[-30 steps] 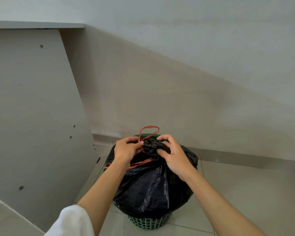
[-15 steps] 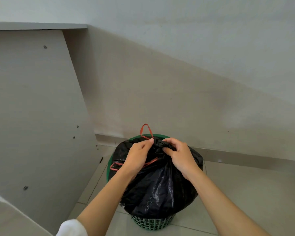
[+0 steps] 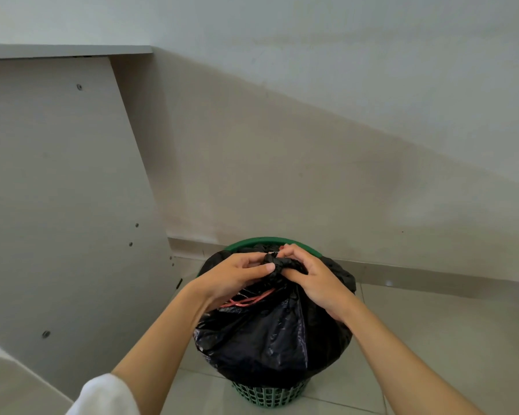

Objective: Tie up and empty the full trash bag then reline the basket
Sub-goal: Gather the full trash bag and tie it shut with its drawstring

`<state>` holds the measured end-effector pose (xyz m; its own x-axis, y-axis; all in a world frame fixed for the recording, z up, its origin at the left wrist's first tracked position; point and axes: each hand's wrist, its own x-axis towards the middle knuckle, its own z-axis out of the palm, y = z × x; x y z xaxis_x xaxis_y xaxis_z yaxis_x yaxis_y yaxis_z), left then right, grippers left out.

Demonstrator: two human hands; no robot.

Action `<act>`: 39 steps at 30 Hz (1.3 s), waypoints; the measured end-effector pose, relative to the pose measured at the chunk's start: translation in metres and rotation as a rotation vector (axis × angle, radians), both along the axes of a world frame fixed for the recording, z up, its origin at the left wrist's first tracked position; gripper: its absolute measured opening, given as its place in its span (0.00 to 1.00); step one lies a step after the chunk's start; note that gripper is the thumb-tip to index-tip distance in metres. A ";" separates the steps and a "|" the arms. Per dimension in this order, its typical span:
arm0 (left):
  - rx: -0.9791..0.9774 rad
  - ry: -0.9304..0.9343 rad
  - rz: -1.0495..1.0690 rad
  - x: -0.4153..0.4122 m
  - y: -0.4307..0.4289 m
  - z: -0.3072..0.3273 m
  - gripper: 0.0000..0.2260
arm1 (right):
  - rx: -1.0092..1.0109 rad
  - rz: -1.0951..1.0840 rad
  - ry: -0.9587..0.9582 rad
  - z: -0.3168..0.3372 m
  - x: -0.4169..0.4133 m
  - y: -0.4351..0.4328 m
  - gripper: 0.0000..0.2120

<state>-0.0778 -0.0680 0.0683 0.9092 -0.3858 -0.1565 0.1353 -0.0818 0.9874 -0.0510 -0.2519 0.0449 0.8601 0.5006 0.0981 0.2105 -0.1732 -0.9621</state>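
Observation:
A full black trash bag (image 3: 270, 336) sits in a green lattice basket (image 3: 270, 395) on the tiled floor, its plastic draped over the rim. The bag's neck (image 3: 277, 263) is gathered into a tight twisted knot at the top. My left hand (image 3: 234, 278) pinches that neck from the left, thumb on top. From the right, my right hand (image 3: 315, 280) grips the same neck with curled fingers. A red drawstring (image 3: 250, 299) shows as a loop below my left hand, lying against the bag.
The basket stands in a corner. A pale wooden panel with screws (image 3: 57, 205) rises close on the left and a plain wall (image 3: 312, 160) with a skirting strip runs behind. Tiled floor (image 3: 447, 339) extends to the right.
The red loop that stood up above the knot is gone from the top. Both hands have closed in over the neck, and the left hand has moved right onto it.

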 end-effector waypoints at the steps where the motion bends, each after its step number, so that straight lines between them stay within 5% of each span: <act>1: 0.002 -0.001 -0.003 0.000 0.001 0.001 0.14 | -0.026 0.026 -0.005 0.002 0.000 -0.001 0.07; 10: 0.060 -0.113 0.099 0.001 -0.007 0.010 0.14 | -0.104 -0.220 -0.068 0.000 0.006 -0.001 0.09; 13: 0.082 -0.129 0.102 0.000 -0.010 0.009 0.14 | -0.281 -0.315 -0.185 0.001 0.009 -0.004 0.09; 19: -0.025 -0.157 0.265 0.000 -0.014 -0.006 0.11 | -0.343 -0.344 -0.313 0.011 0.008 -0.006 0.13; 25: -0.081 -0.120 0.376 0.002 -0.013 -0.012 0.09 | -0.156 -0.326 -0.018 0.016 0.009 -0.002 0.13; 32: 0.191 -0.205 0.455 0.009 -0.007 -0.012 0.08 | -0.363 -0.320 -0.279 0.022 0.010 -0.004 0.04; 39: 0.588 -0.430 0.482 0.013 -0.011 0.009 0.11 | -0.389 -0.351 -0.448 0.035 0.007 -0.009 0.08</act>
<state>-0.0646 -0.0794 0.0777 0.9786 0.0915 0.1844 -0.0881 -0.6238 0.7766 -0.0442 -0.2609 0.0803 0.8964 0.2702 0.3514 0.4413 -0.6194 -0.6493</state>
